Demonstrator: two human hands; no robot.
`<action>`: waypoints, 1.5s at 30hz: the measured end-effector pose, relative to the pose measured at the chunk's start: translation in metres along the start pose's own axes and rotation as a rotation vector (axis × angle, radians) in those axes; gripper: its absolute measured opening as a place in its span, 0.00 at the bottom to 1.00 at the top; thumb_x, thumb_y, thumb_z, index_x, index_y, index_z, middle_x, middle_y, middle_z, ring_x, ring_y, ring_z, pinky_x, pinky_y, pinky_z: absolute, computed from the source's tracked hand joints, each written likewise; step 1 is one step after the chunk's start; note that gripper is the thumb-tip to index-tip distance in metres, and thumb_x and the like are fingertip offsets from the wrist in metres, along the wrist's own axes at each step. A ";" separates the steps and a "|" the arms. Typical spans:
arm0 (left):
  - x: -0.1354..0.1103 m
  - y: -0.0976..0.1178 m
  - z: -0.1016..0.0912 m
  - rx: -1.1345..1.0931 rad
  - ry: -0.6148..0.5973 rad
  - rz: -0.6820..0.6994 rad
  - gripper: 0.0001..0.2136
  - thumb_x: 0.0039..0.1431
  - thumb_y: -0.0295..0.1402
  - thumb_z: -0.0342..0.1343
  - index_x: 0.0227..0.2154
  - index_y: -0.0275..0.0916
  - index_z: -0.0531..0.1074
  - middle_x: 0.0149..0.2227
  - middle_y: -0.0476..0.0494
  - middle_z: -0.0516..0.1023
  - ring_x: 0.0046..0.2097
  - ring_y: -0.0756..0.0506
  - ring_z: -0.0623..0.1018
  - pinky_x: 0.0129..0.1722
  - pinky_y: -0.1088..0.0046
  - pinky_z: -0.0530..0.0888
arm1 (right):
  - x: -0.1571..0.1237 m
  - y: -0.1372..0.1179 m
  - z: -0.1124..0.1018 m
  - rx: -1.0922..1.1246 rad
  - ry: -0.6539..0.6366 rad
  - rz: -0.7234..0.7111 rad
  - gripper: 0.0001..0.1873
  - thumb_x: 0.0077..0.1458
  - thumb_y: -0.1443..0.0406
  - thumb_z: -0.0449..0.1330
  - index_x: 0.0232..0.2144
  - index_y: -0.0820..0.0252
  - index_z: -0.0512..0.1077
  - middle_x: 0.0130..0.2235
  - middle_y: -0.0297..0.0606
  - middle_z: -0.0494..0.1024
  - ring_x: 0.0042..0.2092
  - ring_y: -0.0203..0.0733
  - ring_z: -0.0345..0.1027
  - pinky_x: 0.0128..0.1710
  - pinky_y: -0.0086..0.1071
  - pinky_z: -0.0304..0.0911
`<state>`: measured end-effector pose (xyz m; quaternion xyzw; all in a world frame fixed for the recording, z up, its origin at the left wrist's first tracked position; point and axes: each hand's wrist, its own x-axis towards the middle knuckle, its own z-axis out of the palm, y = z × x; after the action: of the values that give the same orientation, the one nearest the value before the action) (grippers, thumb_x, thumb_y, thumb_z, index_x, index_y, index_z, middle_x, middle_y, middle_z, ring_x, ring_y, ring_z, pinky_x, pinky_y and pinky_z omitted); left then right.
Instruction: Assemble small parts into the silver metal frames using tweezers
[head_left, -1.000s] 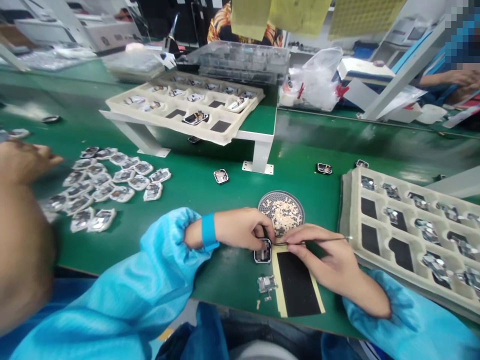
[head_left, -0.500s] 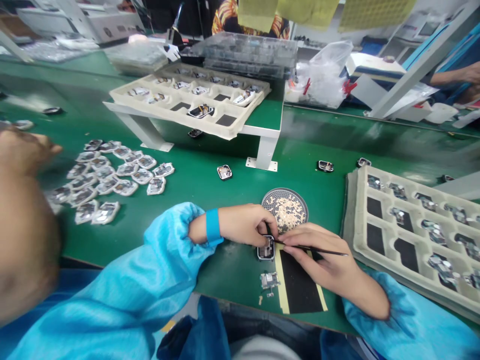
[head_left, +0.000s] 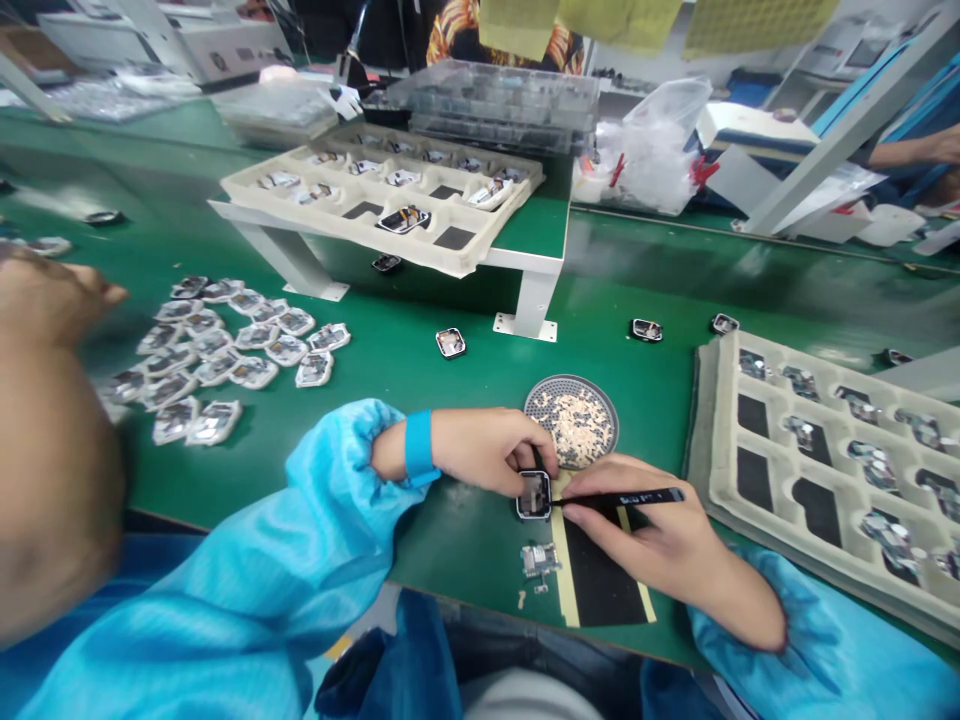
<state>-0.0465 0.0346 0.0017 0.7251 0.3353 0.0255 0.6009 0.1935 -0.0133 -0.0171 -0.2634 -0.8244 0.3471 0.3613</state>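
Note:
My left hand (head_left: 486,450) is closed on the upper edge of a small square watch case (head_left: 534,496), its fingers and thumb gripping the rim against the green bench. The case lies open side up, with dark and brownish parts inside. In my right hand (head_left: 649,520) I hold black tweezers (head_left: 637,497) with pale lettering, nearly level, their tip at the case's right edge. Just below the case lies a small silvery circuit board (head_left: 538,560). A black mat (head_left: 600,570) edged with yellow tape is under my right hand. Behind both hands stands a round grey dish (head_left: 535,406) of small beige pieces.
A compartment tray (head_left: 721,440) of circuit boards stands at right. Another tray (head_left: 450,262) sits on a raised shelf (head_left: 529,300). Many white-rimmed watch parts (head_left: 255,372) lie at left, beside another person's arm (head_left: 56,430). A single watch case (head_left: 451,343) lies mid-bench.
My right hand has turned the tweezers so their broad lettered side shows, and their tip has moved down along the case's right side. My left fingers have shifted slightly, uncovering more of the case.

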 end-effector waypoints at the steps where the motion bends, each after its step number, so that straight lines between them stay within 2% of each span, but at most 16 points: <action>1: 0.000 0.000 0.000 -0.012 -0.001 -0.004 0.18 0.49 0.17 0.58 0.44 0.36 0.76 0.33 0.46 0.83 0.31 0.50 0.79 0.30 0.80 0.73 | 0.000 0.000 0.000 0.021 -0.003 0.015 0.14 0.57 0.73 0.65 0.46 0.55 0.75 0.39 0.39 0.83 0.42 0.43 0.78 0.43 0.38 0.75; 7: 0.001 -0.001 -0.001 -0.061 -0.048 -0.015 0.18 0.51 0.16 0.56 0.45 0.34 0.76 0.34 0.45 0.83 0.31 0.51 0.79 0.31 0.80 0.73 | 0.002 0.001 -0.010 0.270 -0.107 0.287 0.02 0.62 0.67 0.63 0.38 0.57 0.76 0.40 0.39 0.83 0.44 0.42 0.79 0.47 0.37 0.74; 10: 0.001 -0.001 -0.002 -0.055 -0.047 -0.017 0.16 0.53 0.19 0.58 0.45 0.35 0.76 0.34 0.45 0.83 0.32 0.51 0.79 0.31 0.80 0.73 | 0.005 0.003 -0.015 0.329 -0.159 0.399 0.04 0.62 0.64 0.63 0.37 0.59 0.75 0.40 0.40 0.83 0.44 0.42 0.78 0.48 0.38 0.73; 12: 0.001 0.000 -0.002 -0.049 -0.040 -0.025 0.15 0.53 0.21 0.58 0.45 0.36 0.76 0.34 0.45 0.83 0.33 0.50 0.80 0.32 0.80 0.73 | 0.006 0.001 -0.019 0.395 -0.147 0.437 0.07 0.62 0.62 0.63 0.38 0.60 0.74 0.40 0.41 0.82 0.43 0.42 0.78 0.47 0.38 0.73; 16: -0.001 0.002 -0.007 -0.080 -0.041 -0.002 0.14 0.53 0.22 0.60 0.44 0.37 0.75 0.35 0.46 0.81 0.35 0.49 0.80 0.33 0.78 0.73 | 0.005 -0.011 -0.026 0.489 -0.080 0.394 0.12 0.69 0.60 0.53 0.38 0.60 0.71 0.39 0.41 0.81 0.42 0.41 0.76 0.45 0.37 0.70; 18: -0.002 0.004 -0.011 -0.138 0.028 0.042 0.14 0.52 0.22 0.61 0.43 0.36 0.73 0.36 0.45 0.81 0.36 0.49 0.80 0.35 0.75 0.74 | 0.003 -0.019 -0.024 0.316 -0.124 0.318 0.13 0.71 0.62 0.49 0.39 0.60 0.72 0.37 0.39 0.79 0.39 0.40 0.74 0.43 0.35 0.68; 21: -0.001 0.005 -0.014 -0.297 0.272 0.117 0.14 0.51 0.22 0.61 0.40 0.36 0.69 0.34 0.48 0.79 0.34 0.49 0.80 0.36 0.73 0.75 | -0.003 -0.026 -0.011 -0.117 -0.303 0.162 0.11 0.68 0.62 0.54 0.45 0.56 0.75 0.34 0.37 0.77 0.35 0.40 0.70 0.36 0.33 0.63; 23: 0.003 0.004 -0.014 -0.398 0.438 0.152 0.13 0.50 0.22 0.61 0.38 0.36 0.67 0.31 0.50 0.77 0.31 0.50 0.80 0.33 0.75 0.74 | -0.007 -0.027 0.002 -0.312 -0.422 0.101 0.10 0.66 0.60 0.56 0.45 0.55 0.75 0.35 0.37 0.76 0.36 0.41 0.69 0.34 0.33 0.60; 25: 0.009 0.003 -0.011 -0.471 0.544 0.166 0.13 0.50 0.23 0.62 0.37 0.36 0.67 0.31 0.50 0.77 0.30 0.49 0.81 0.26 0.78 0.70 | -0.010 -0.027 0.013 -0.377 -0.500 0.093 0.10 0.65 0.58 0.57 0.44 0.54 0.74 0.39 0.38 0.76 0.36 0.41 0.69 0.33 0.33 0.59; 28: 0.017 0.002 -0.005 -0.557 0.600 0.177 0.15 0.49 0.24 0.64 0.41 0.34 0.70 0.34 0.45 0.80 0.29 0.49 0.81 0.22 0.81 0.66 | -0.011 -0.027 0.019 -0.285 -0.524 0.108 0.06 0.64 0.63 0.59 0.43 0.54 0.74 0.42 0.36 0.77 0.37 0.40 0.70 0.35 0.32 0.61; 31: 0.023 0.003 0.005 -0.607 0.637 0.191 0.16 0.50 0.27 0.66 0.44 0.32 0.74 0.35 0.42 0.81 0.29 0.49 0.81 0.27 0.78 0.72 | -0.005 -0.031 0.011 -0.084 -0.444 0.141 0.12 0.62 0.68 0.61 0.48 0.53 0.74 0.42 0.35 0.78 0.42 0.39 0.72 0.40 0.32 0.63; 33: 0.026 0.004 0.011 -0.609 0.688 0.207 0.15 0.51 0.31 0.68 0.42 0.32 0.76 0.34 0.42 0.82 0.30 0.49 0.80 0.30 0.75 0.76 | 0.002 -0.031 0.000 0.055 -0.303 0.158 0.11 0.63 0.67 0.62 0.47 0.53 0.76 0.41 0.36 0.78 0.42 0.40 0.72 0.42 0.32 0.65; 37: 0.028 0.008 0.022 -0.573 0.766 0.207 0.16 0.52 0.38 0.68 0.40 0.31 0.79 0.36 0.39 0.83 0.32 0.46 0.80 0.31 0.71 0.78 | 0.014 -0.025 -0.023 0.150 0.029 0.220 0.06 0.59 0.62 0.66 0.37 0.56 0.82 0.36 0.37 0.74 0.35 0.38 0.68 0.31 0.30 0.62; 40: 0.028 0.011 0.024 -0.558 0.827 0.196 0.16 0.53 0.40 0.68 0.38 0.31 0.81 0.35 0.38 0.84 0.33 0.46 0.80 0.30 0.73 0.76 | 0.015 -0.018 -0.031 0.201 0.158 0.338 0.07 0.56 0.60 0.68 0.35 0.57 0.82 0.33 0.36 0.74 0.32 0.36 0.67 0.28 0.29 0.60; 43: 0.026 0.014 0.024 -0.499 0.877 0.205 0.15 0.59 0.42 0.63 0.38 0.33 0.82 0.30 0.43 0.82 0.26 0.50 0.75 0.24 0.77 0.70 | 0.016 -0.013 -0.028 0.356 0.261 0.506 0.10 0.54 0.58 0.70 0.34 0.59 0.78 0.32 0.36 0.79 0.35 0.39 0.73 0.35 0.31 0.66; 45: 0.023 0.015 0.025 -0.454 0.891 0.225 0.15 0.63 0.41 0.58 0.41 0.34 0.82 0.27 0.46 0.80 0.22 0.53 0.70 0.22 0.77 0.65 | 0.018 -0.012 -0.025 0.460 0.255 0.589 0.12 0.53 0.57 0.70 0.33 0.59 0.76 0.32 0.37 0.82 0.36 0.40 0.75 0.40 0.33 0.68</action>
<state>-0.0103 0.0241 -0.0003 0.5269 0.4646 0.4688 0.5355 0.2002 0.0010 0.0113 -0.4416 -0.5630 0.5760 0.3952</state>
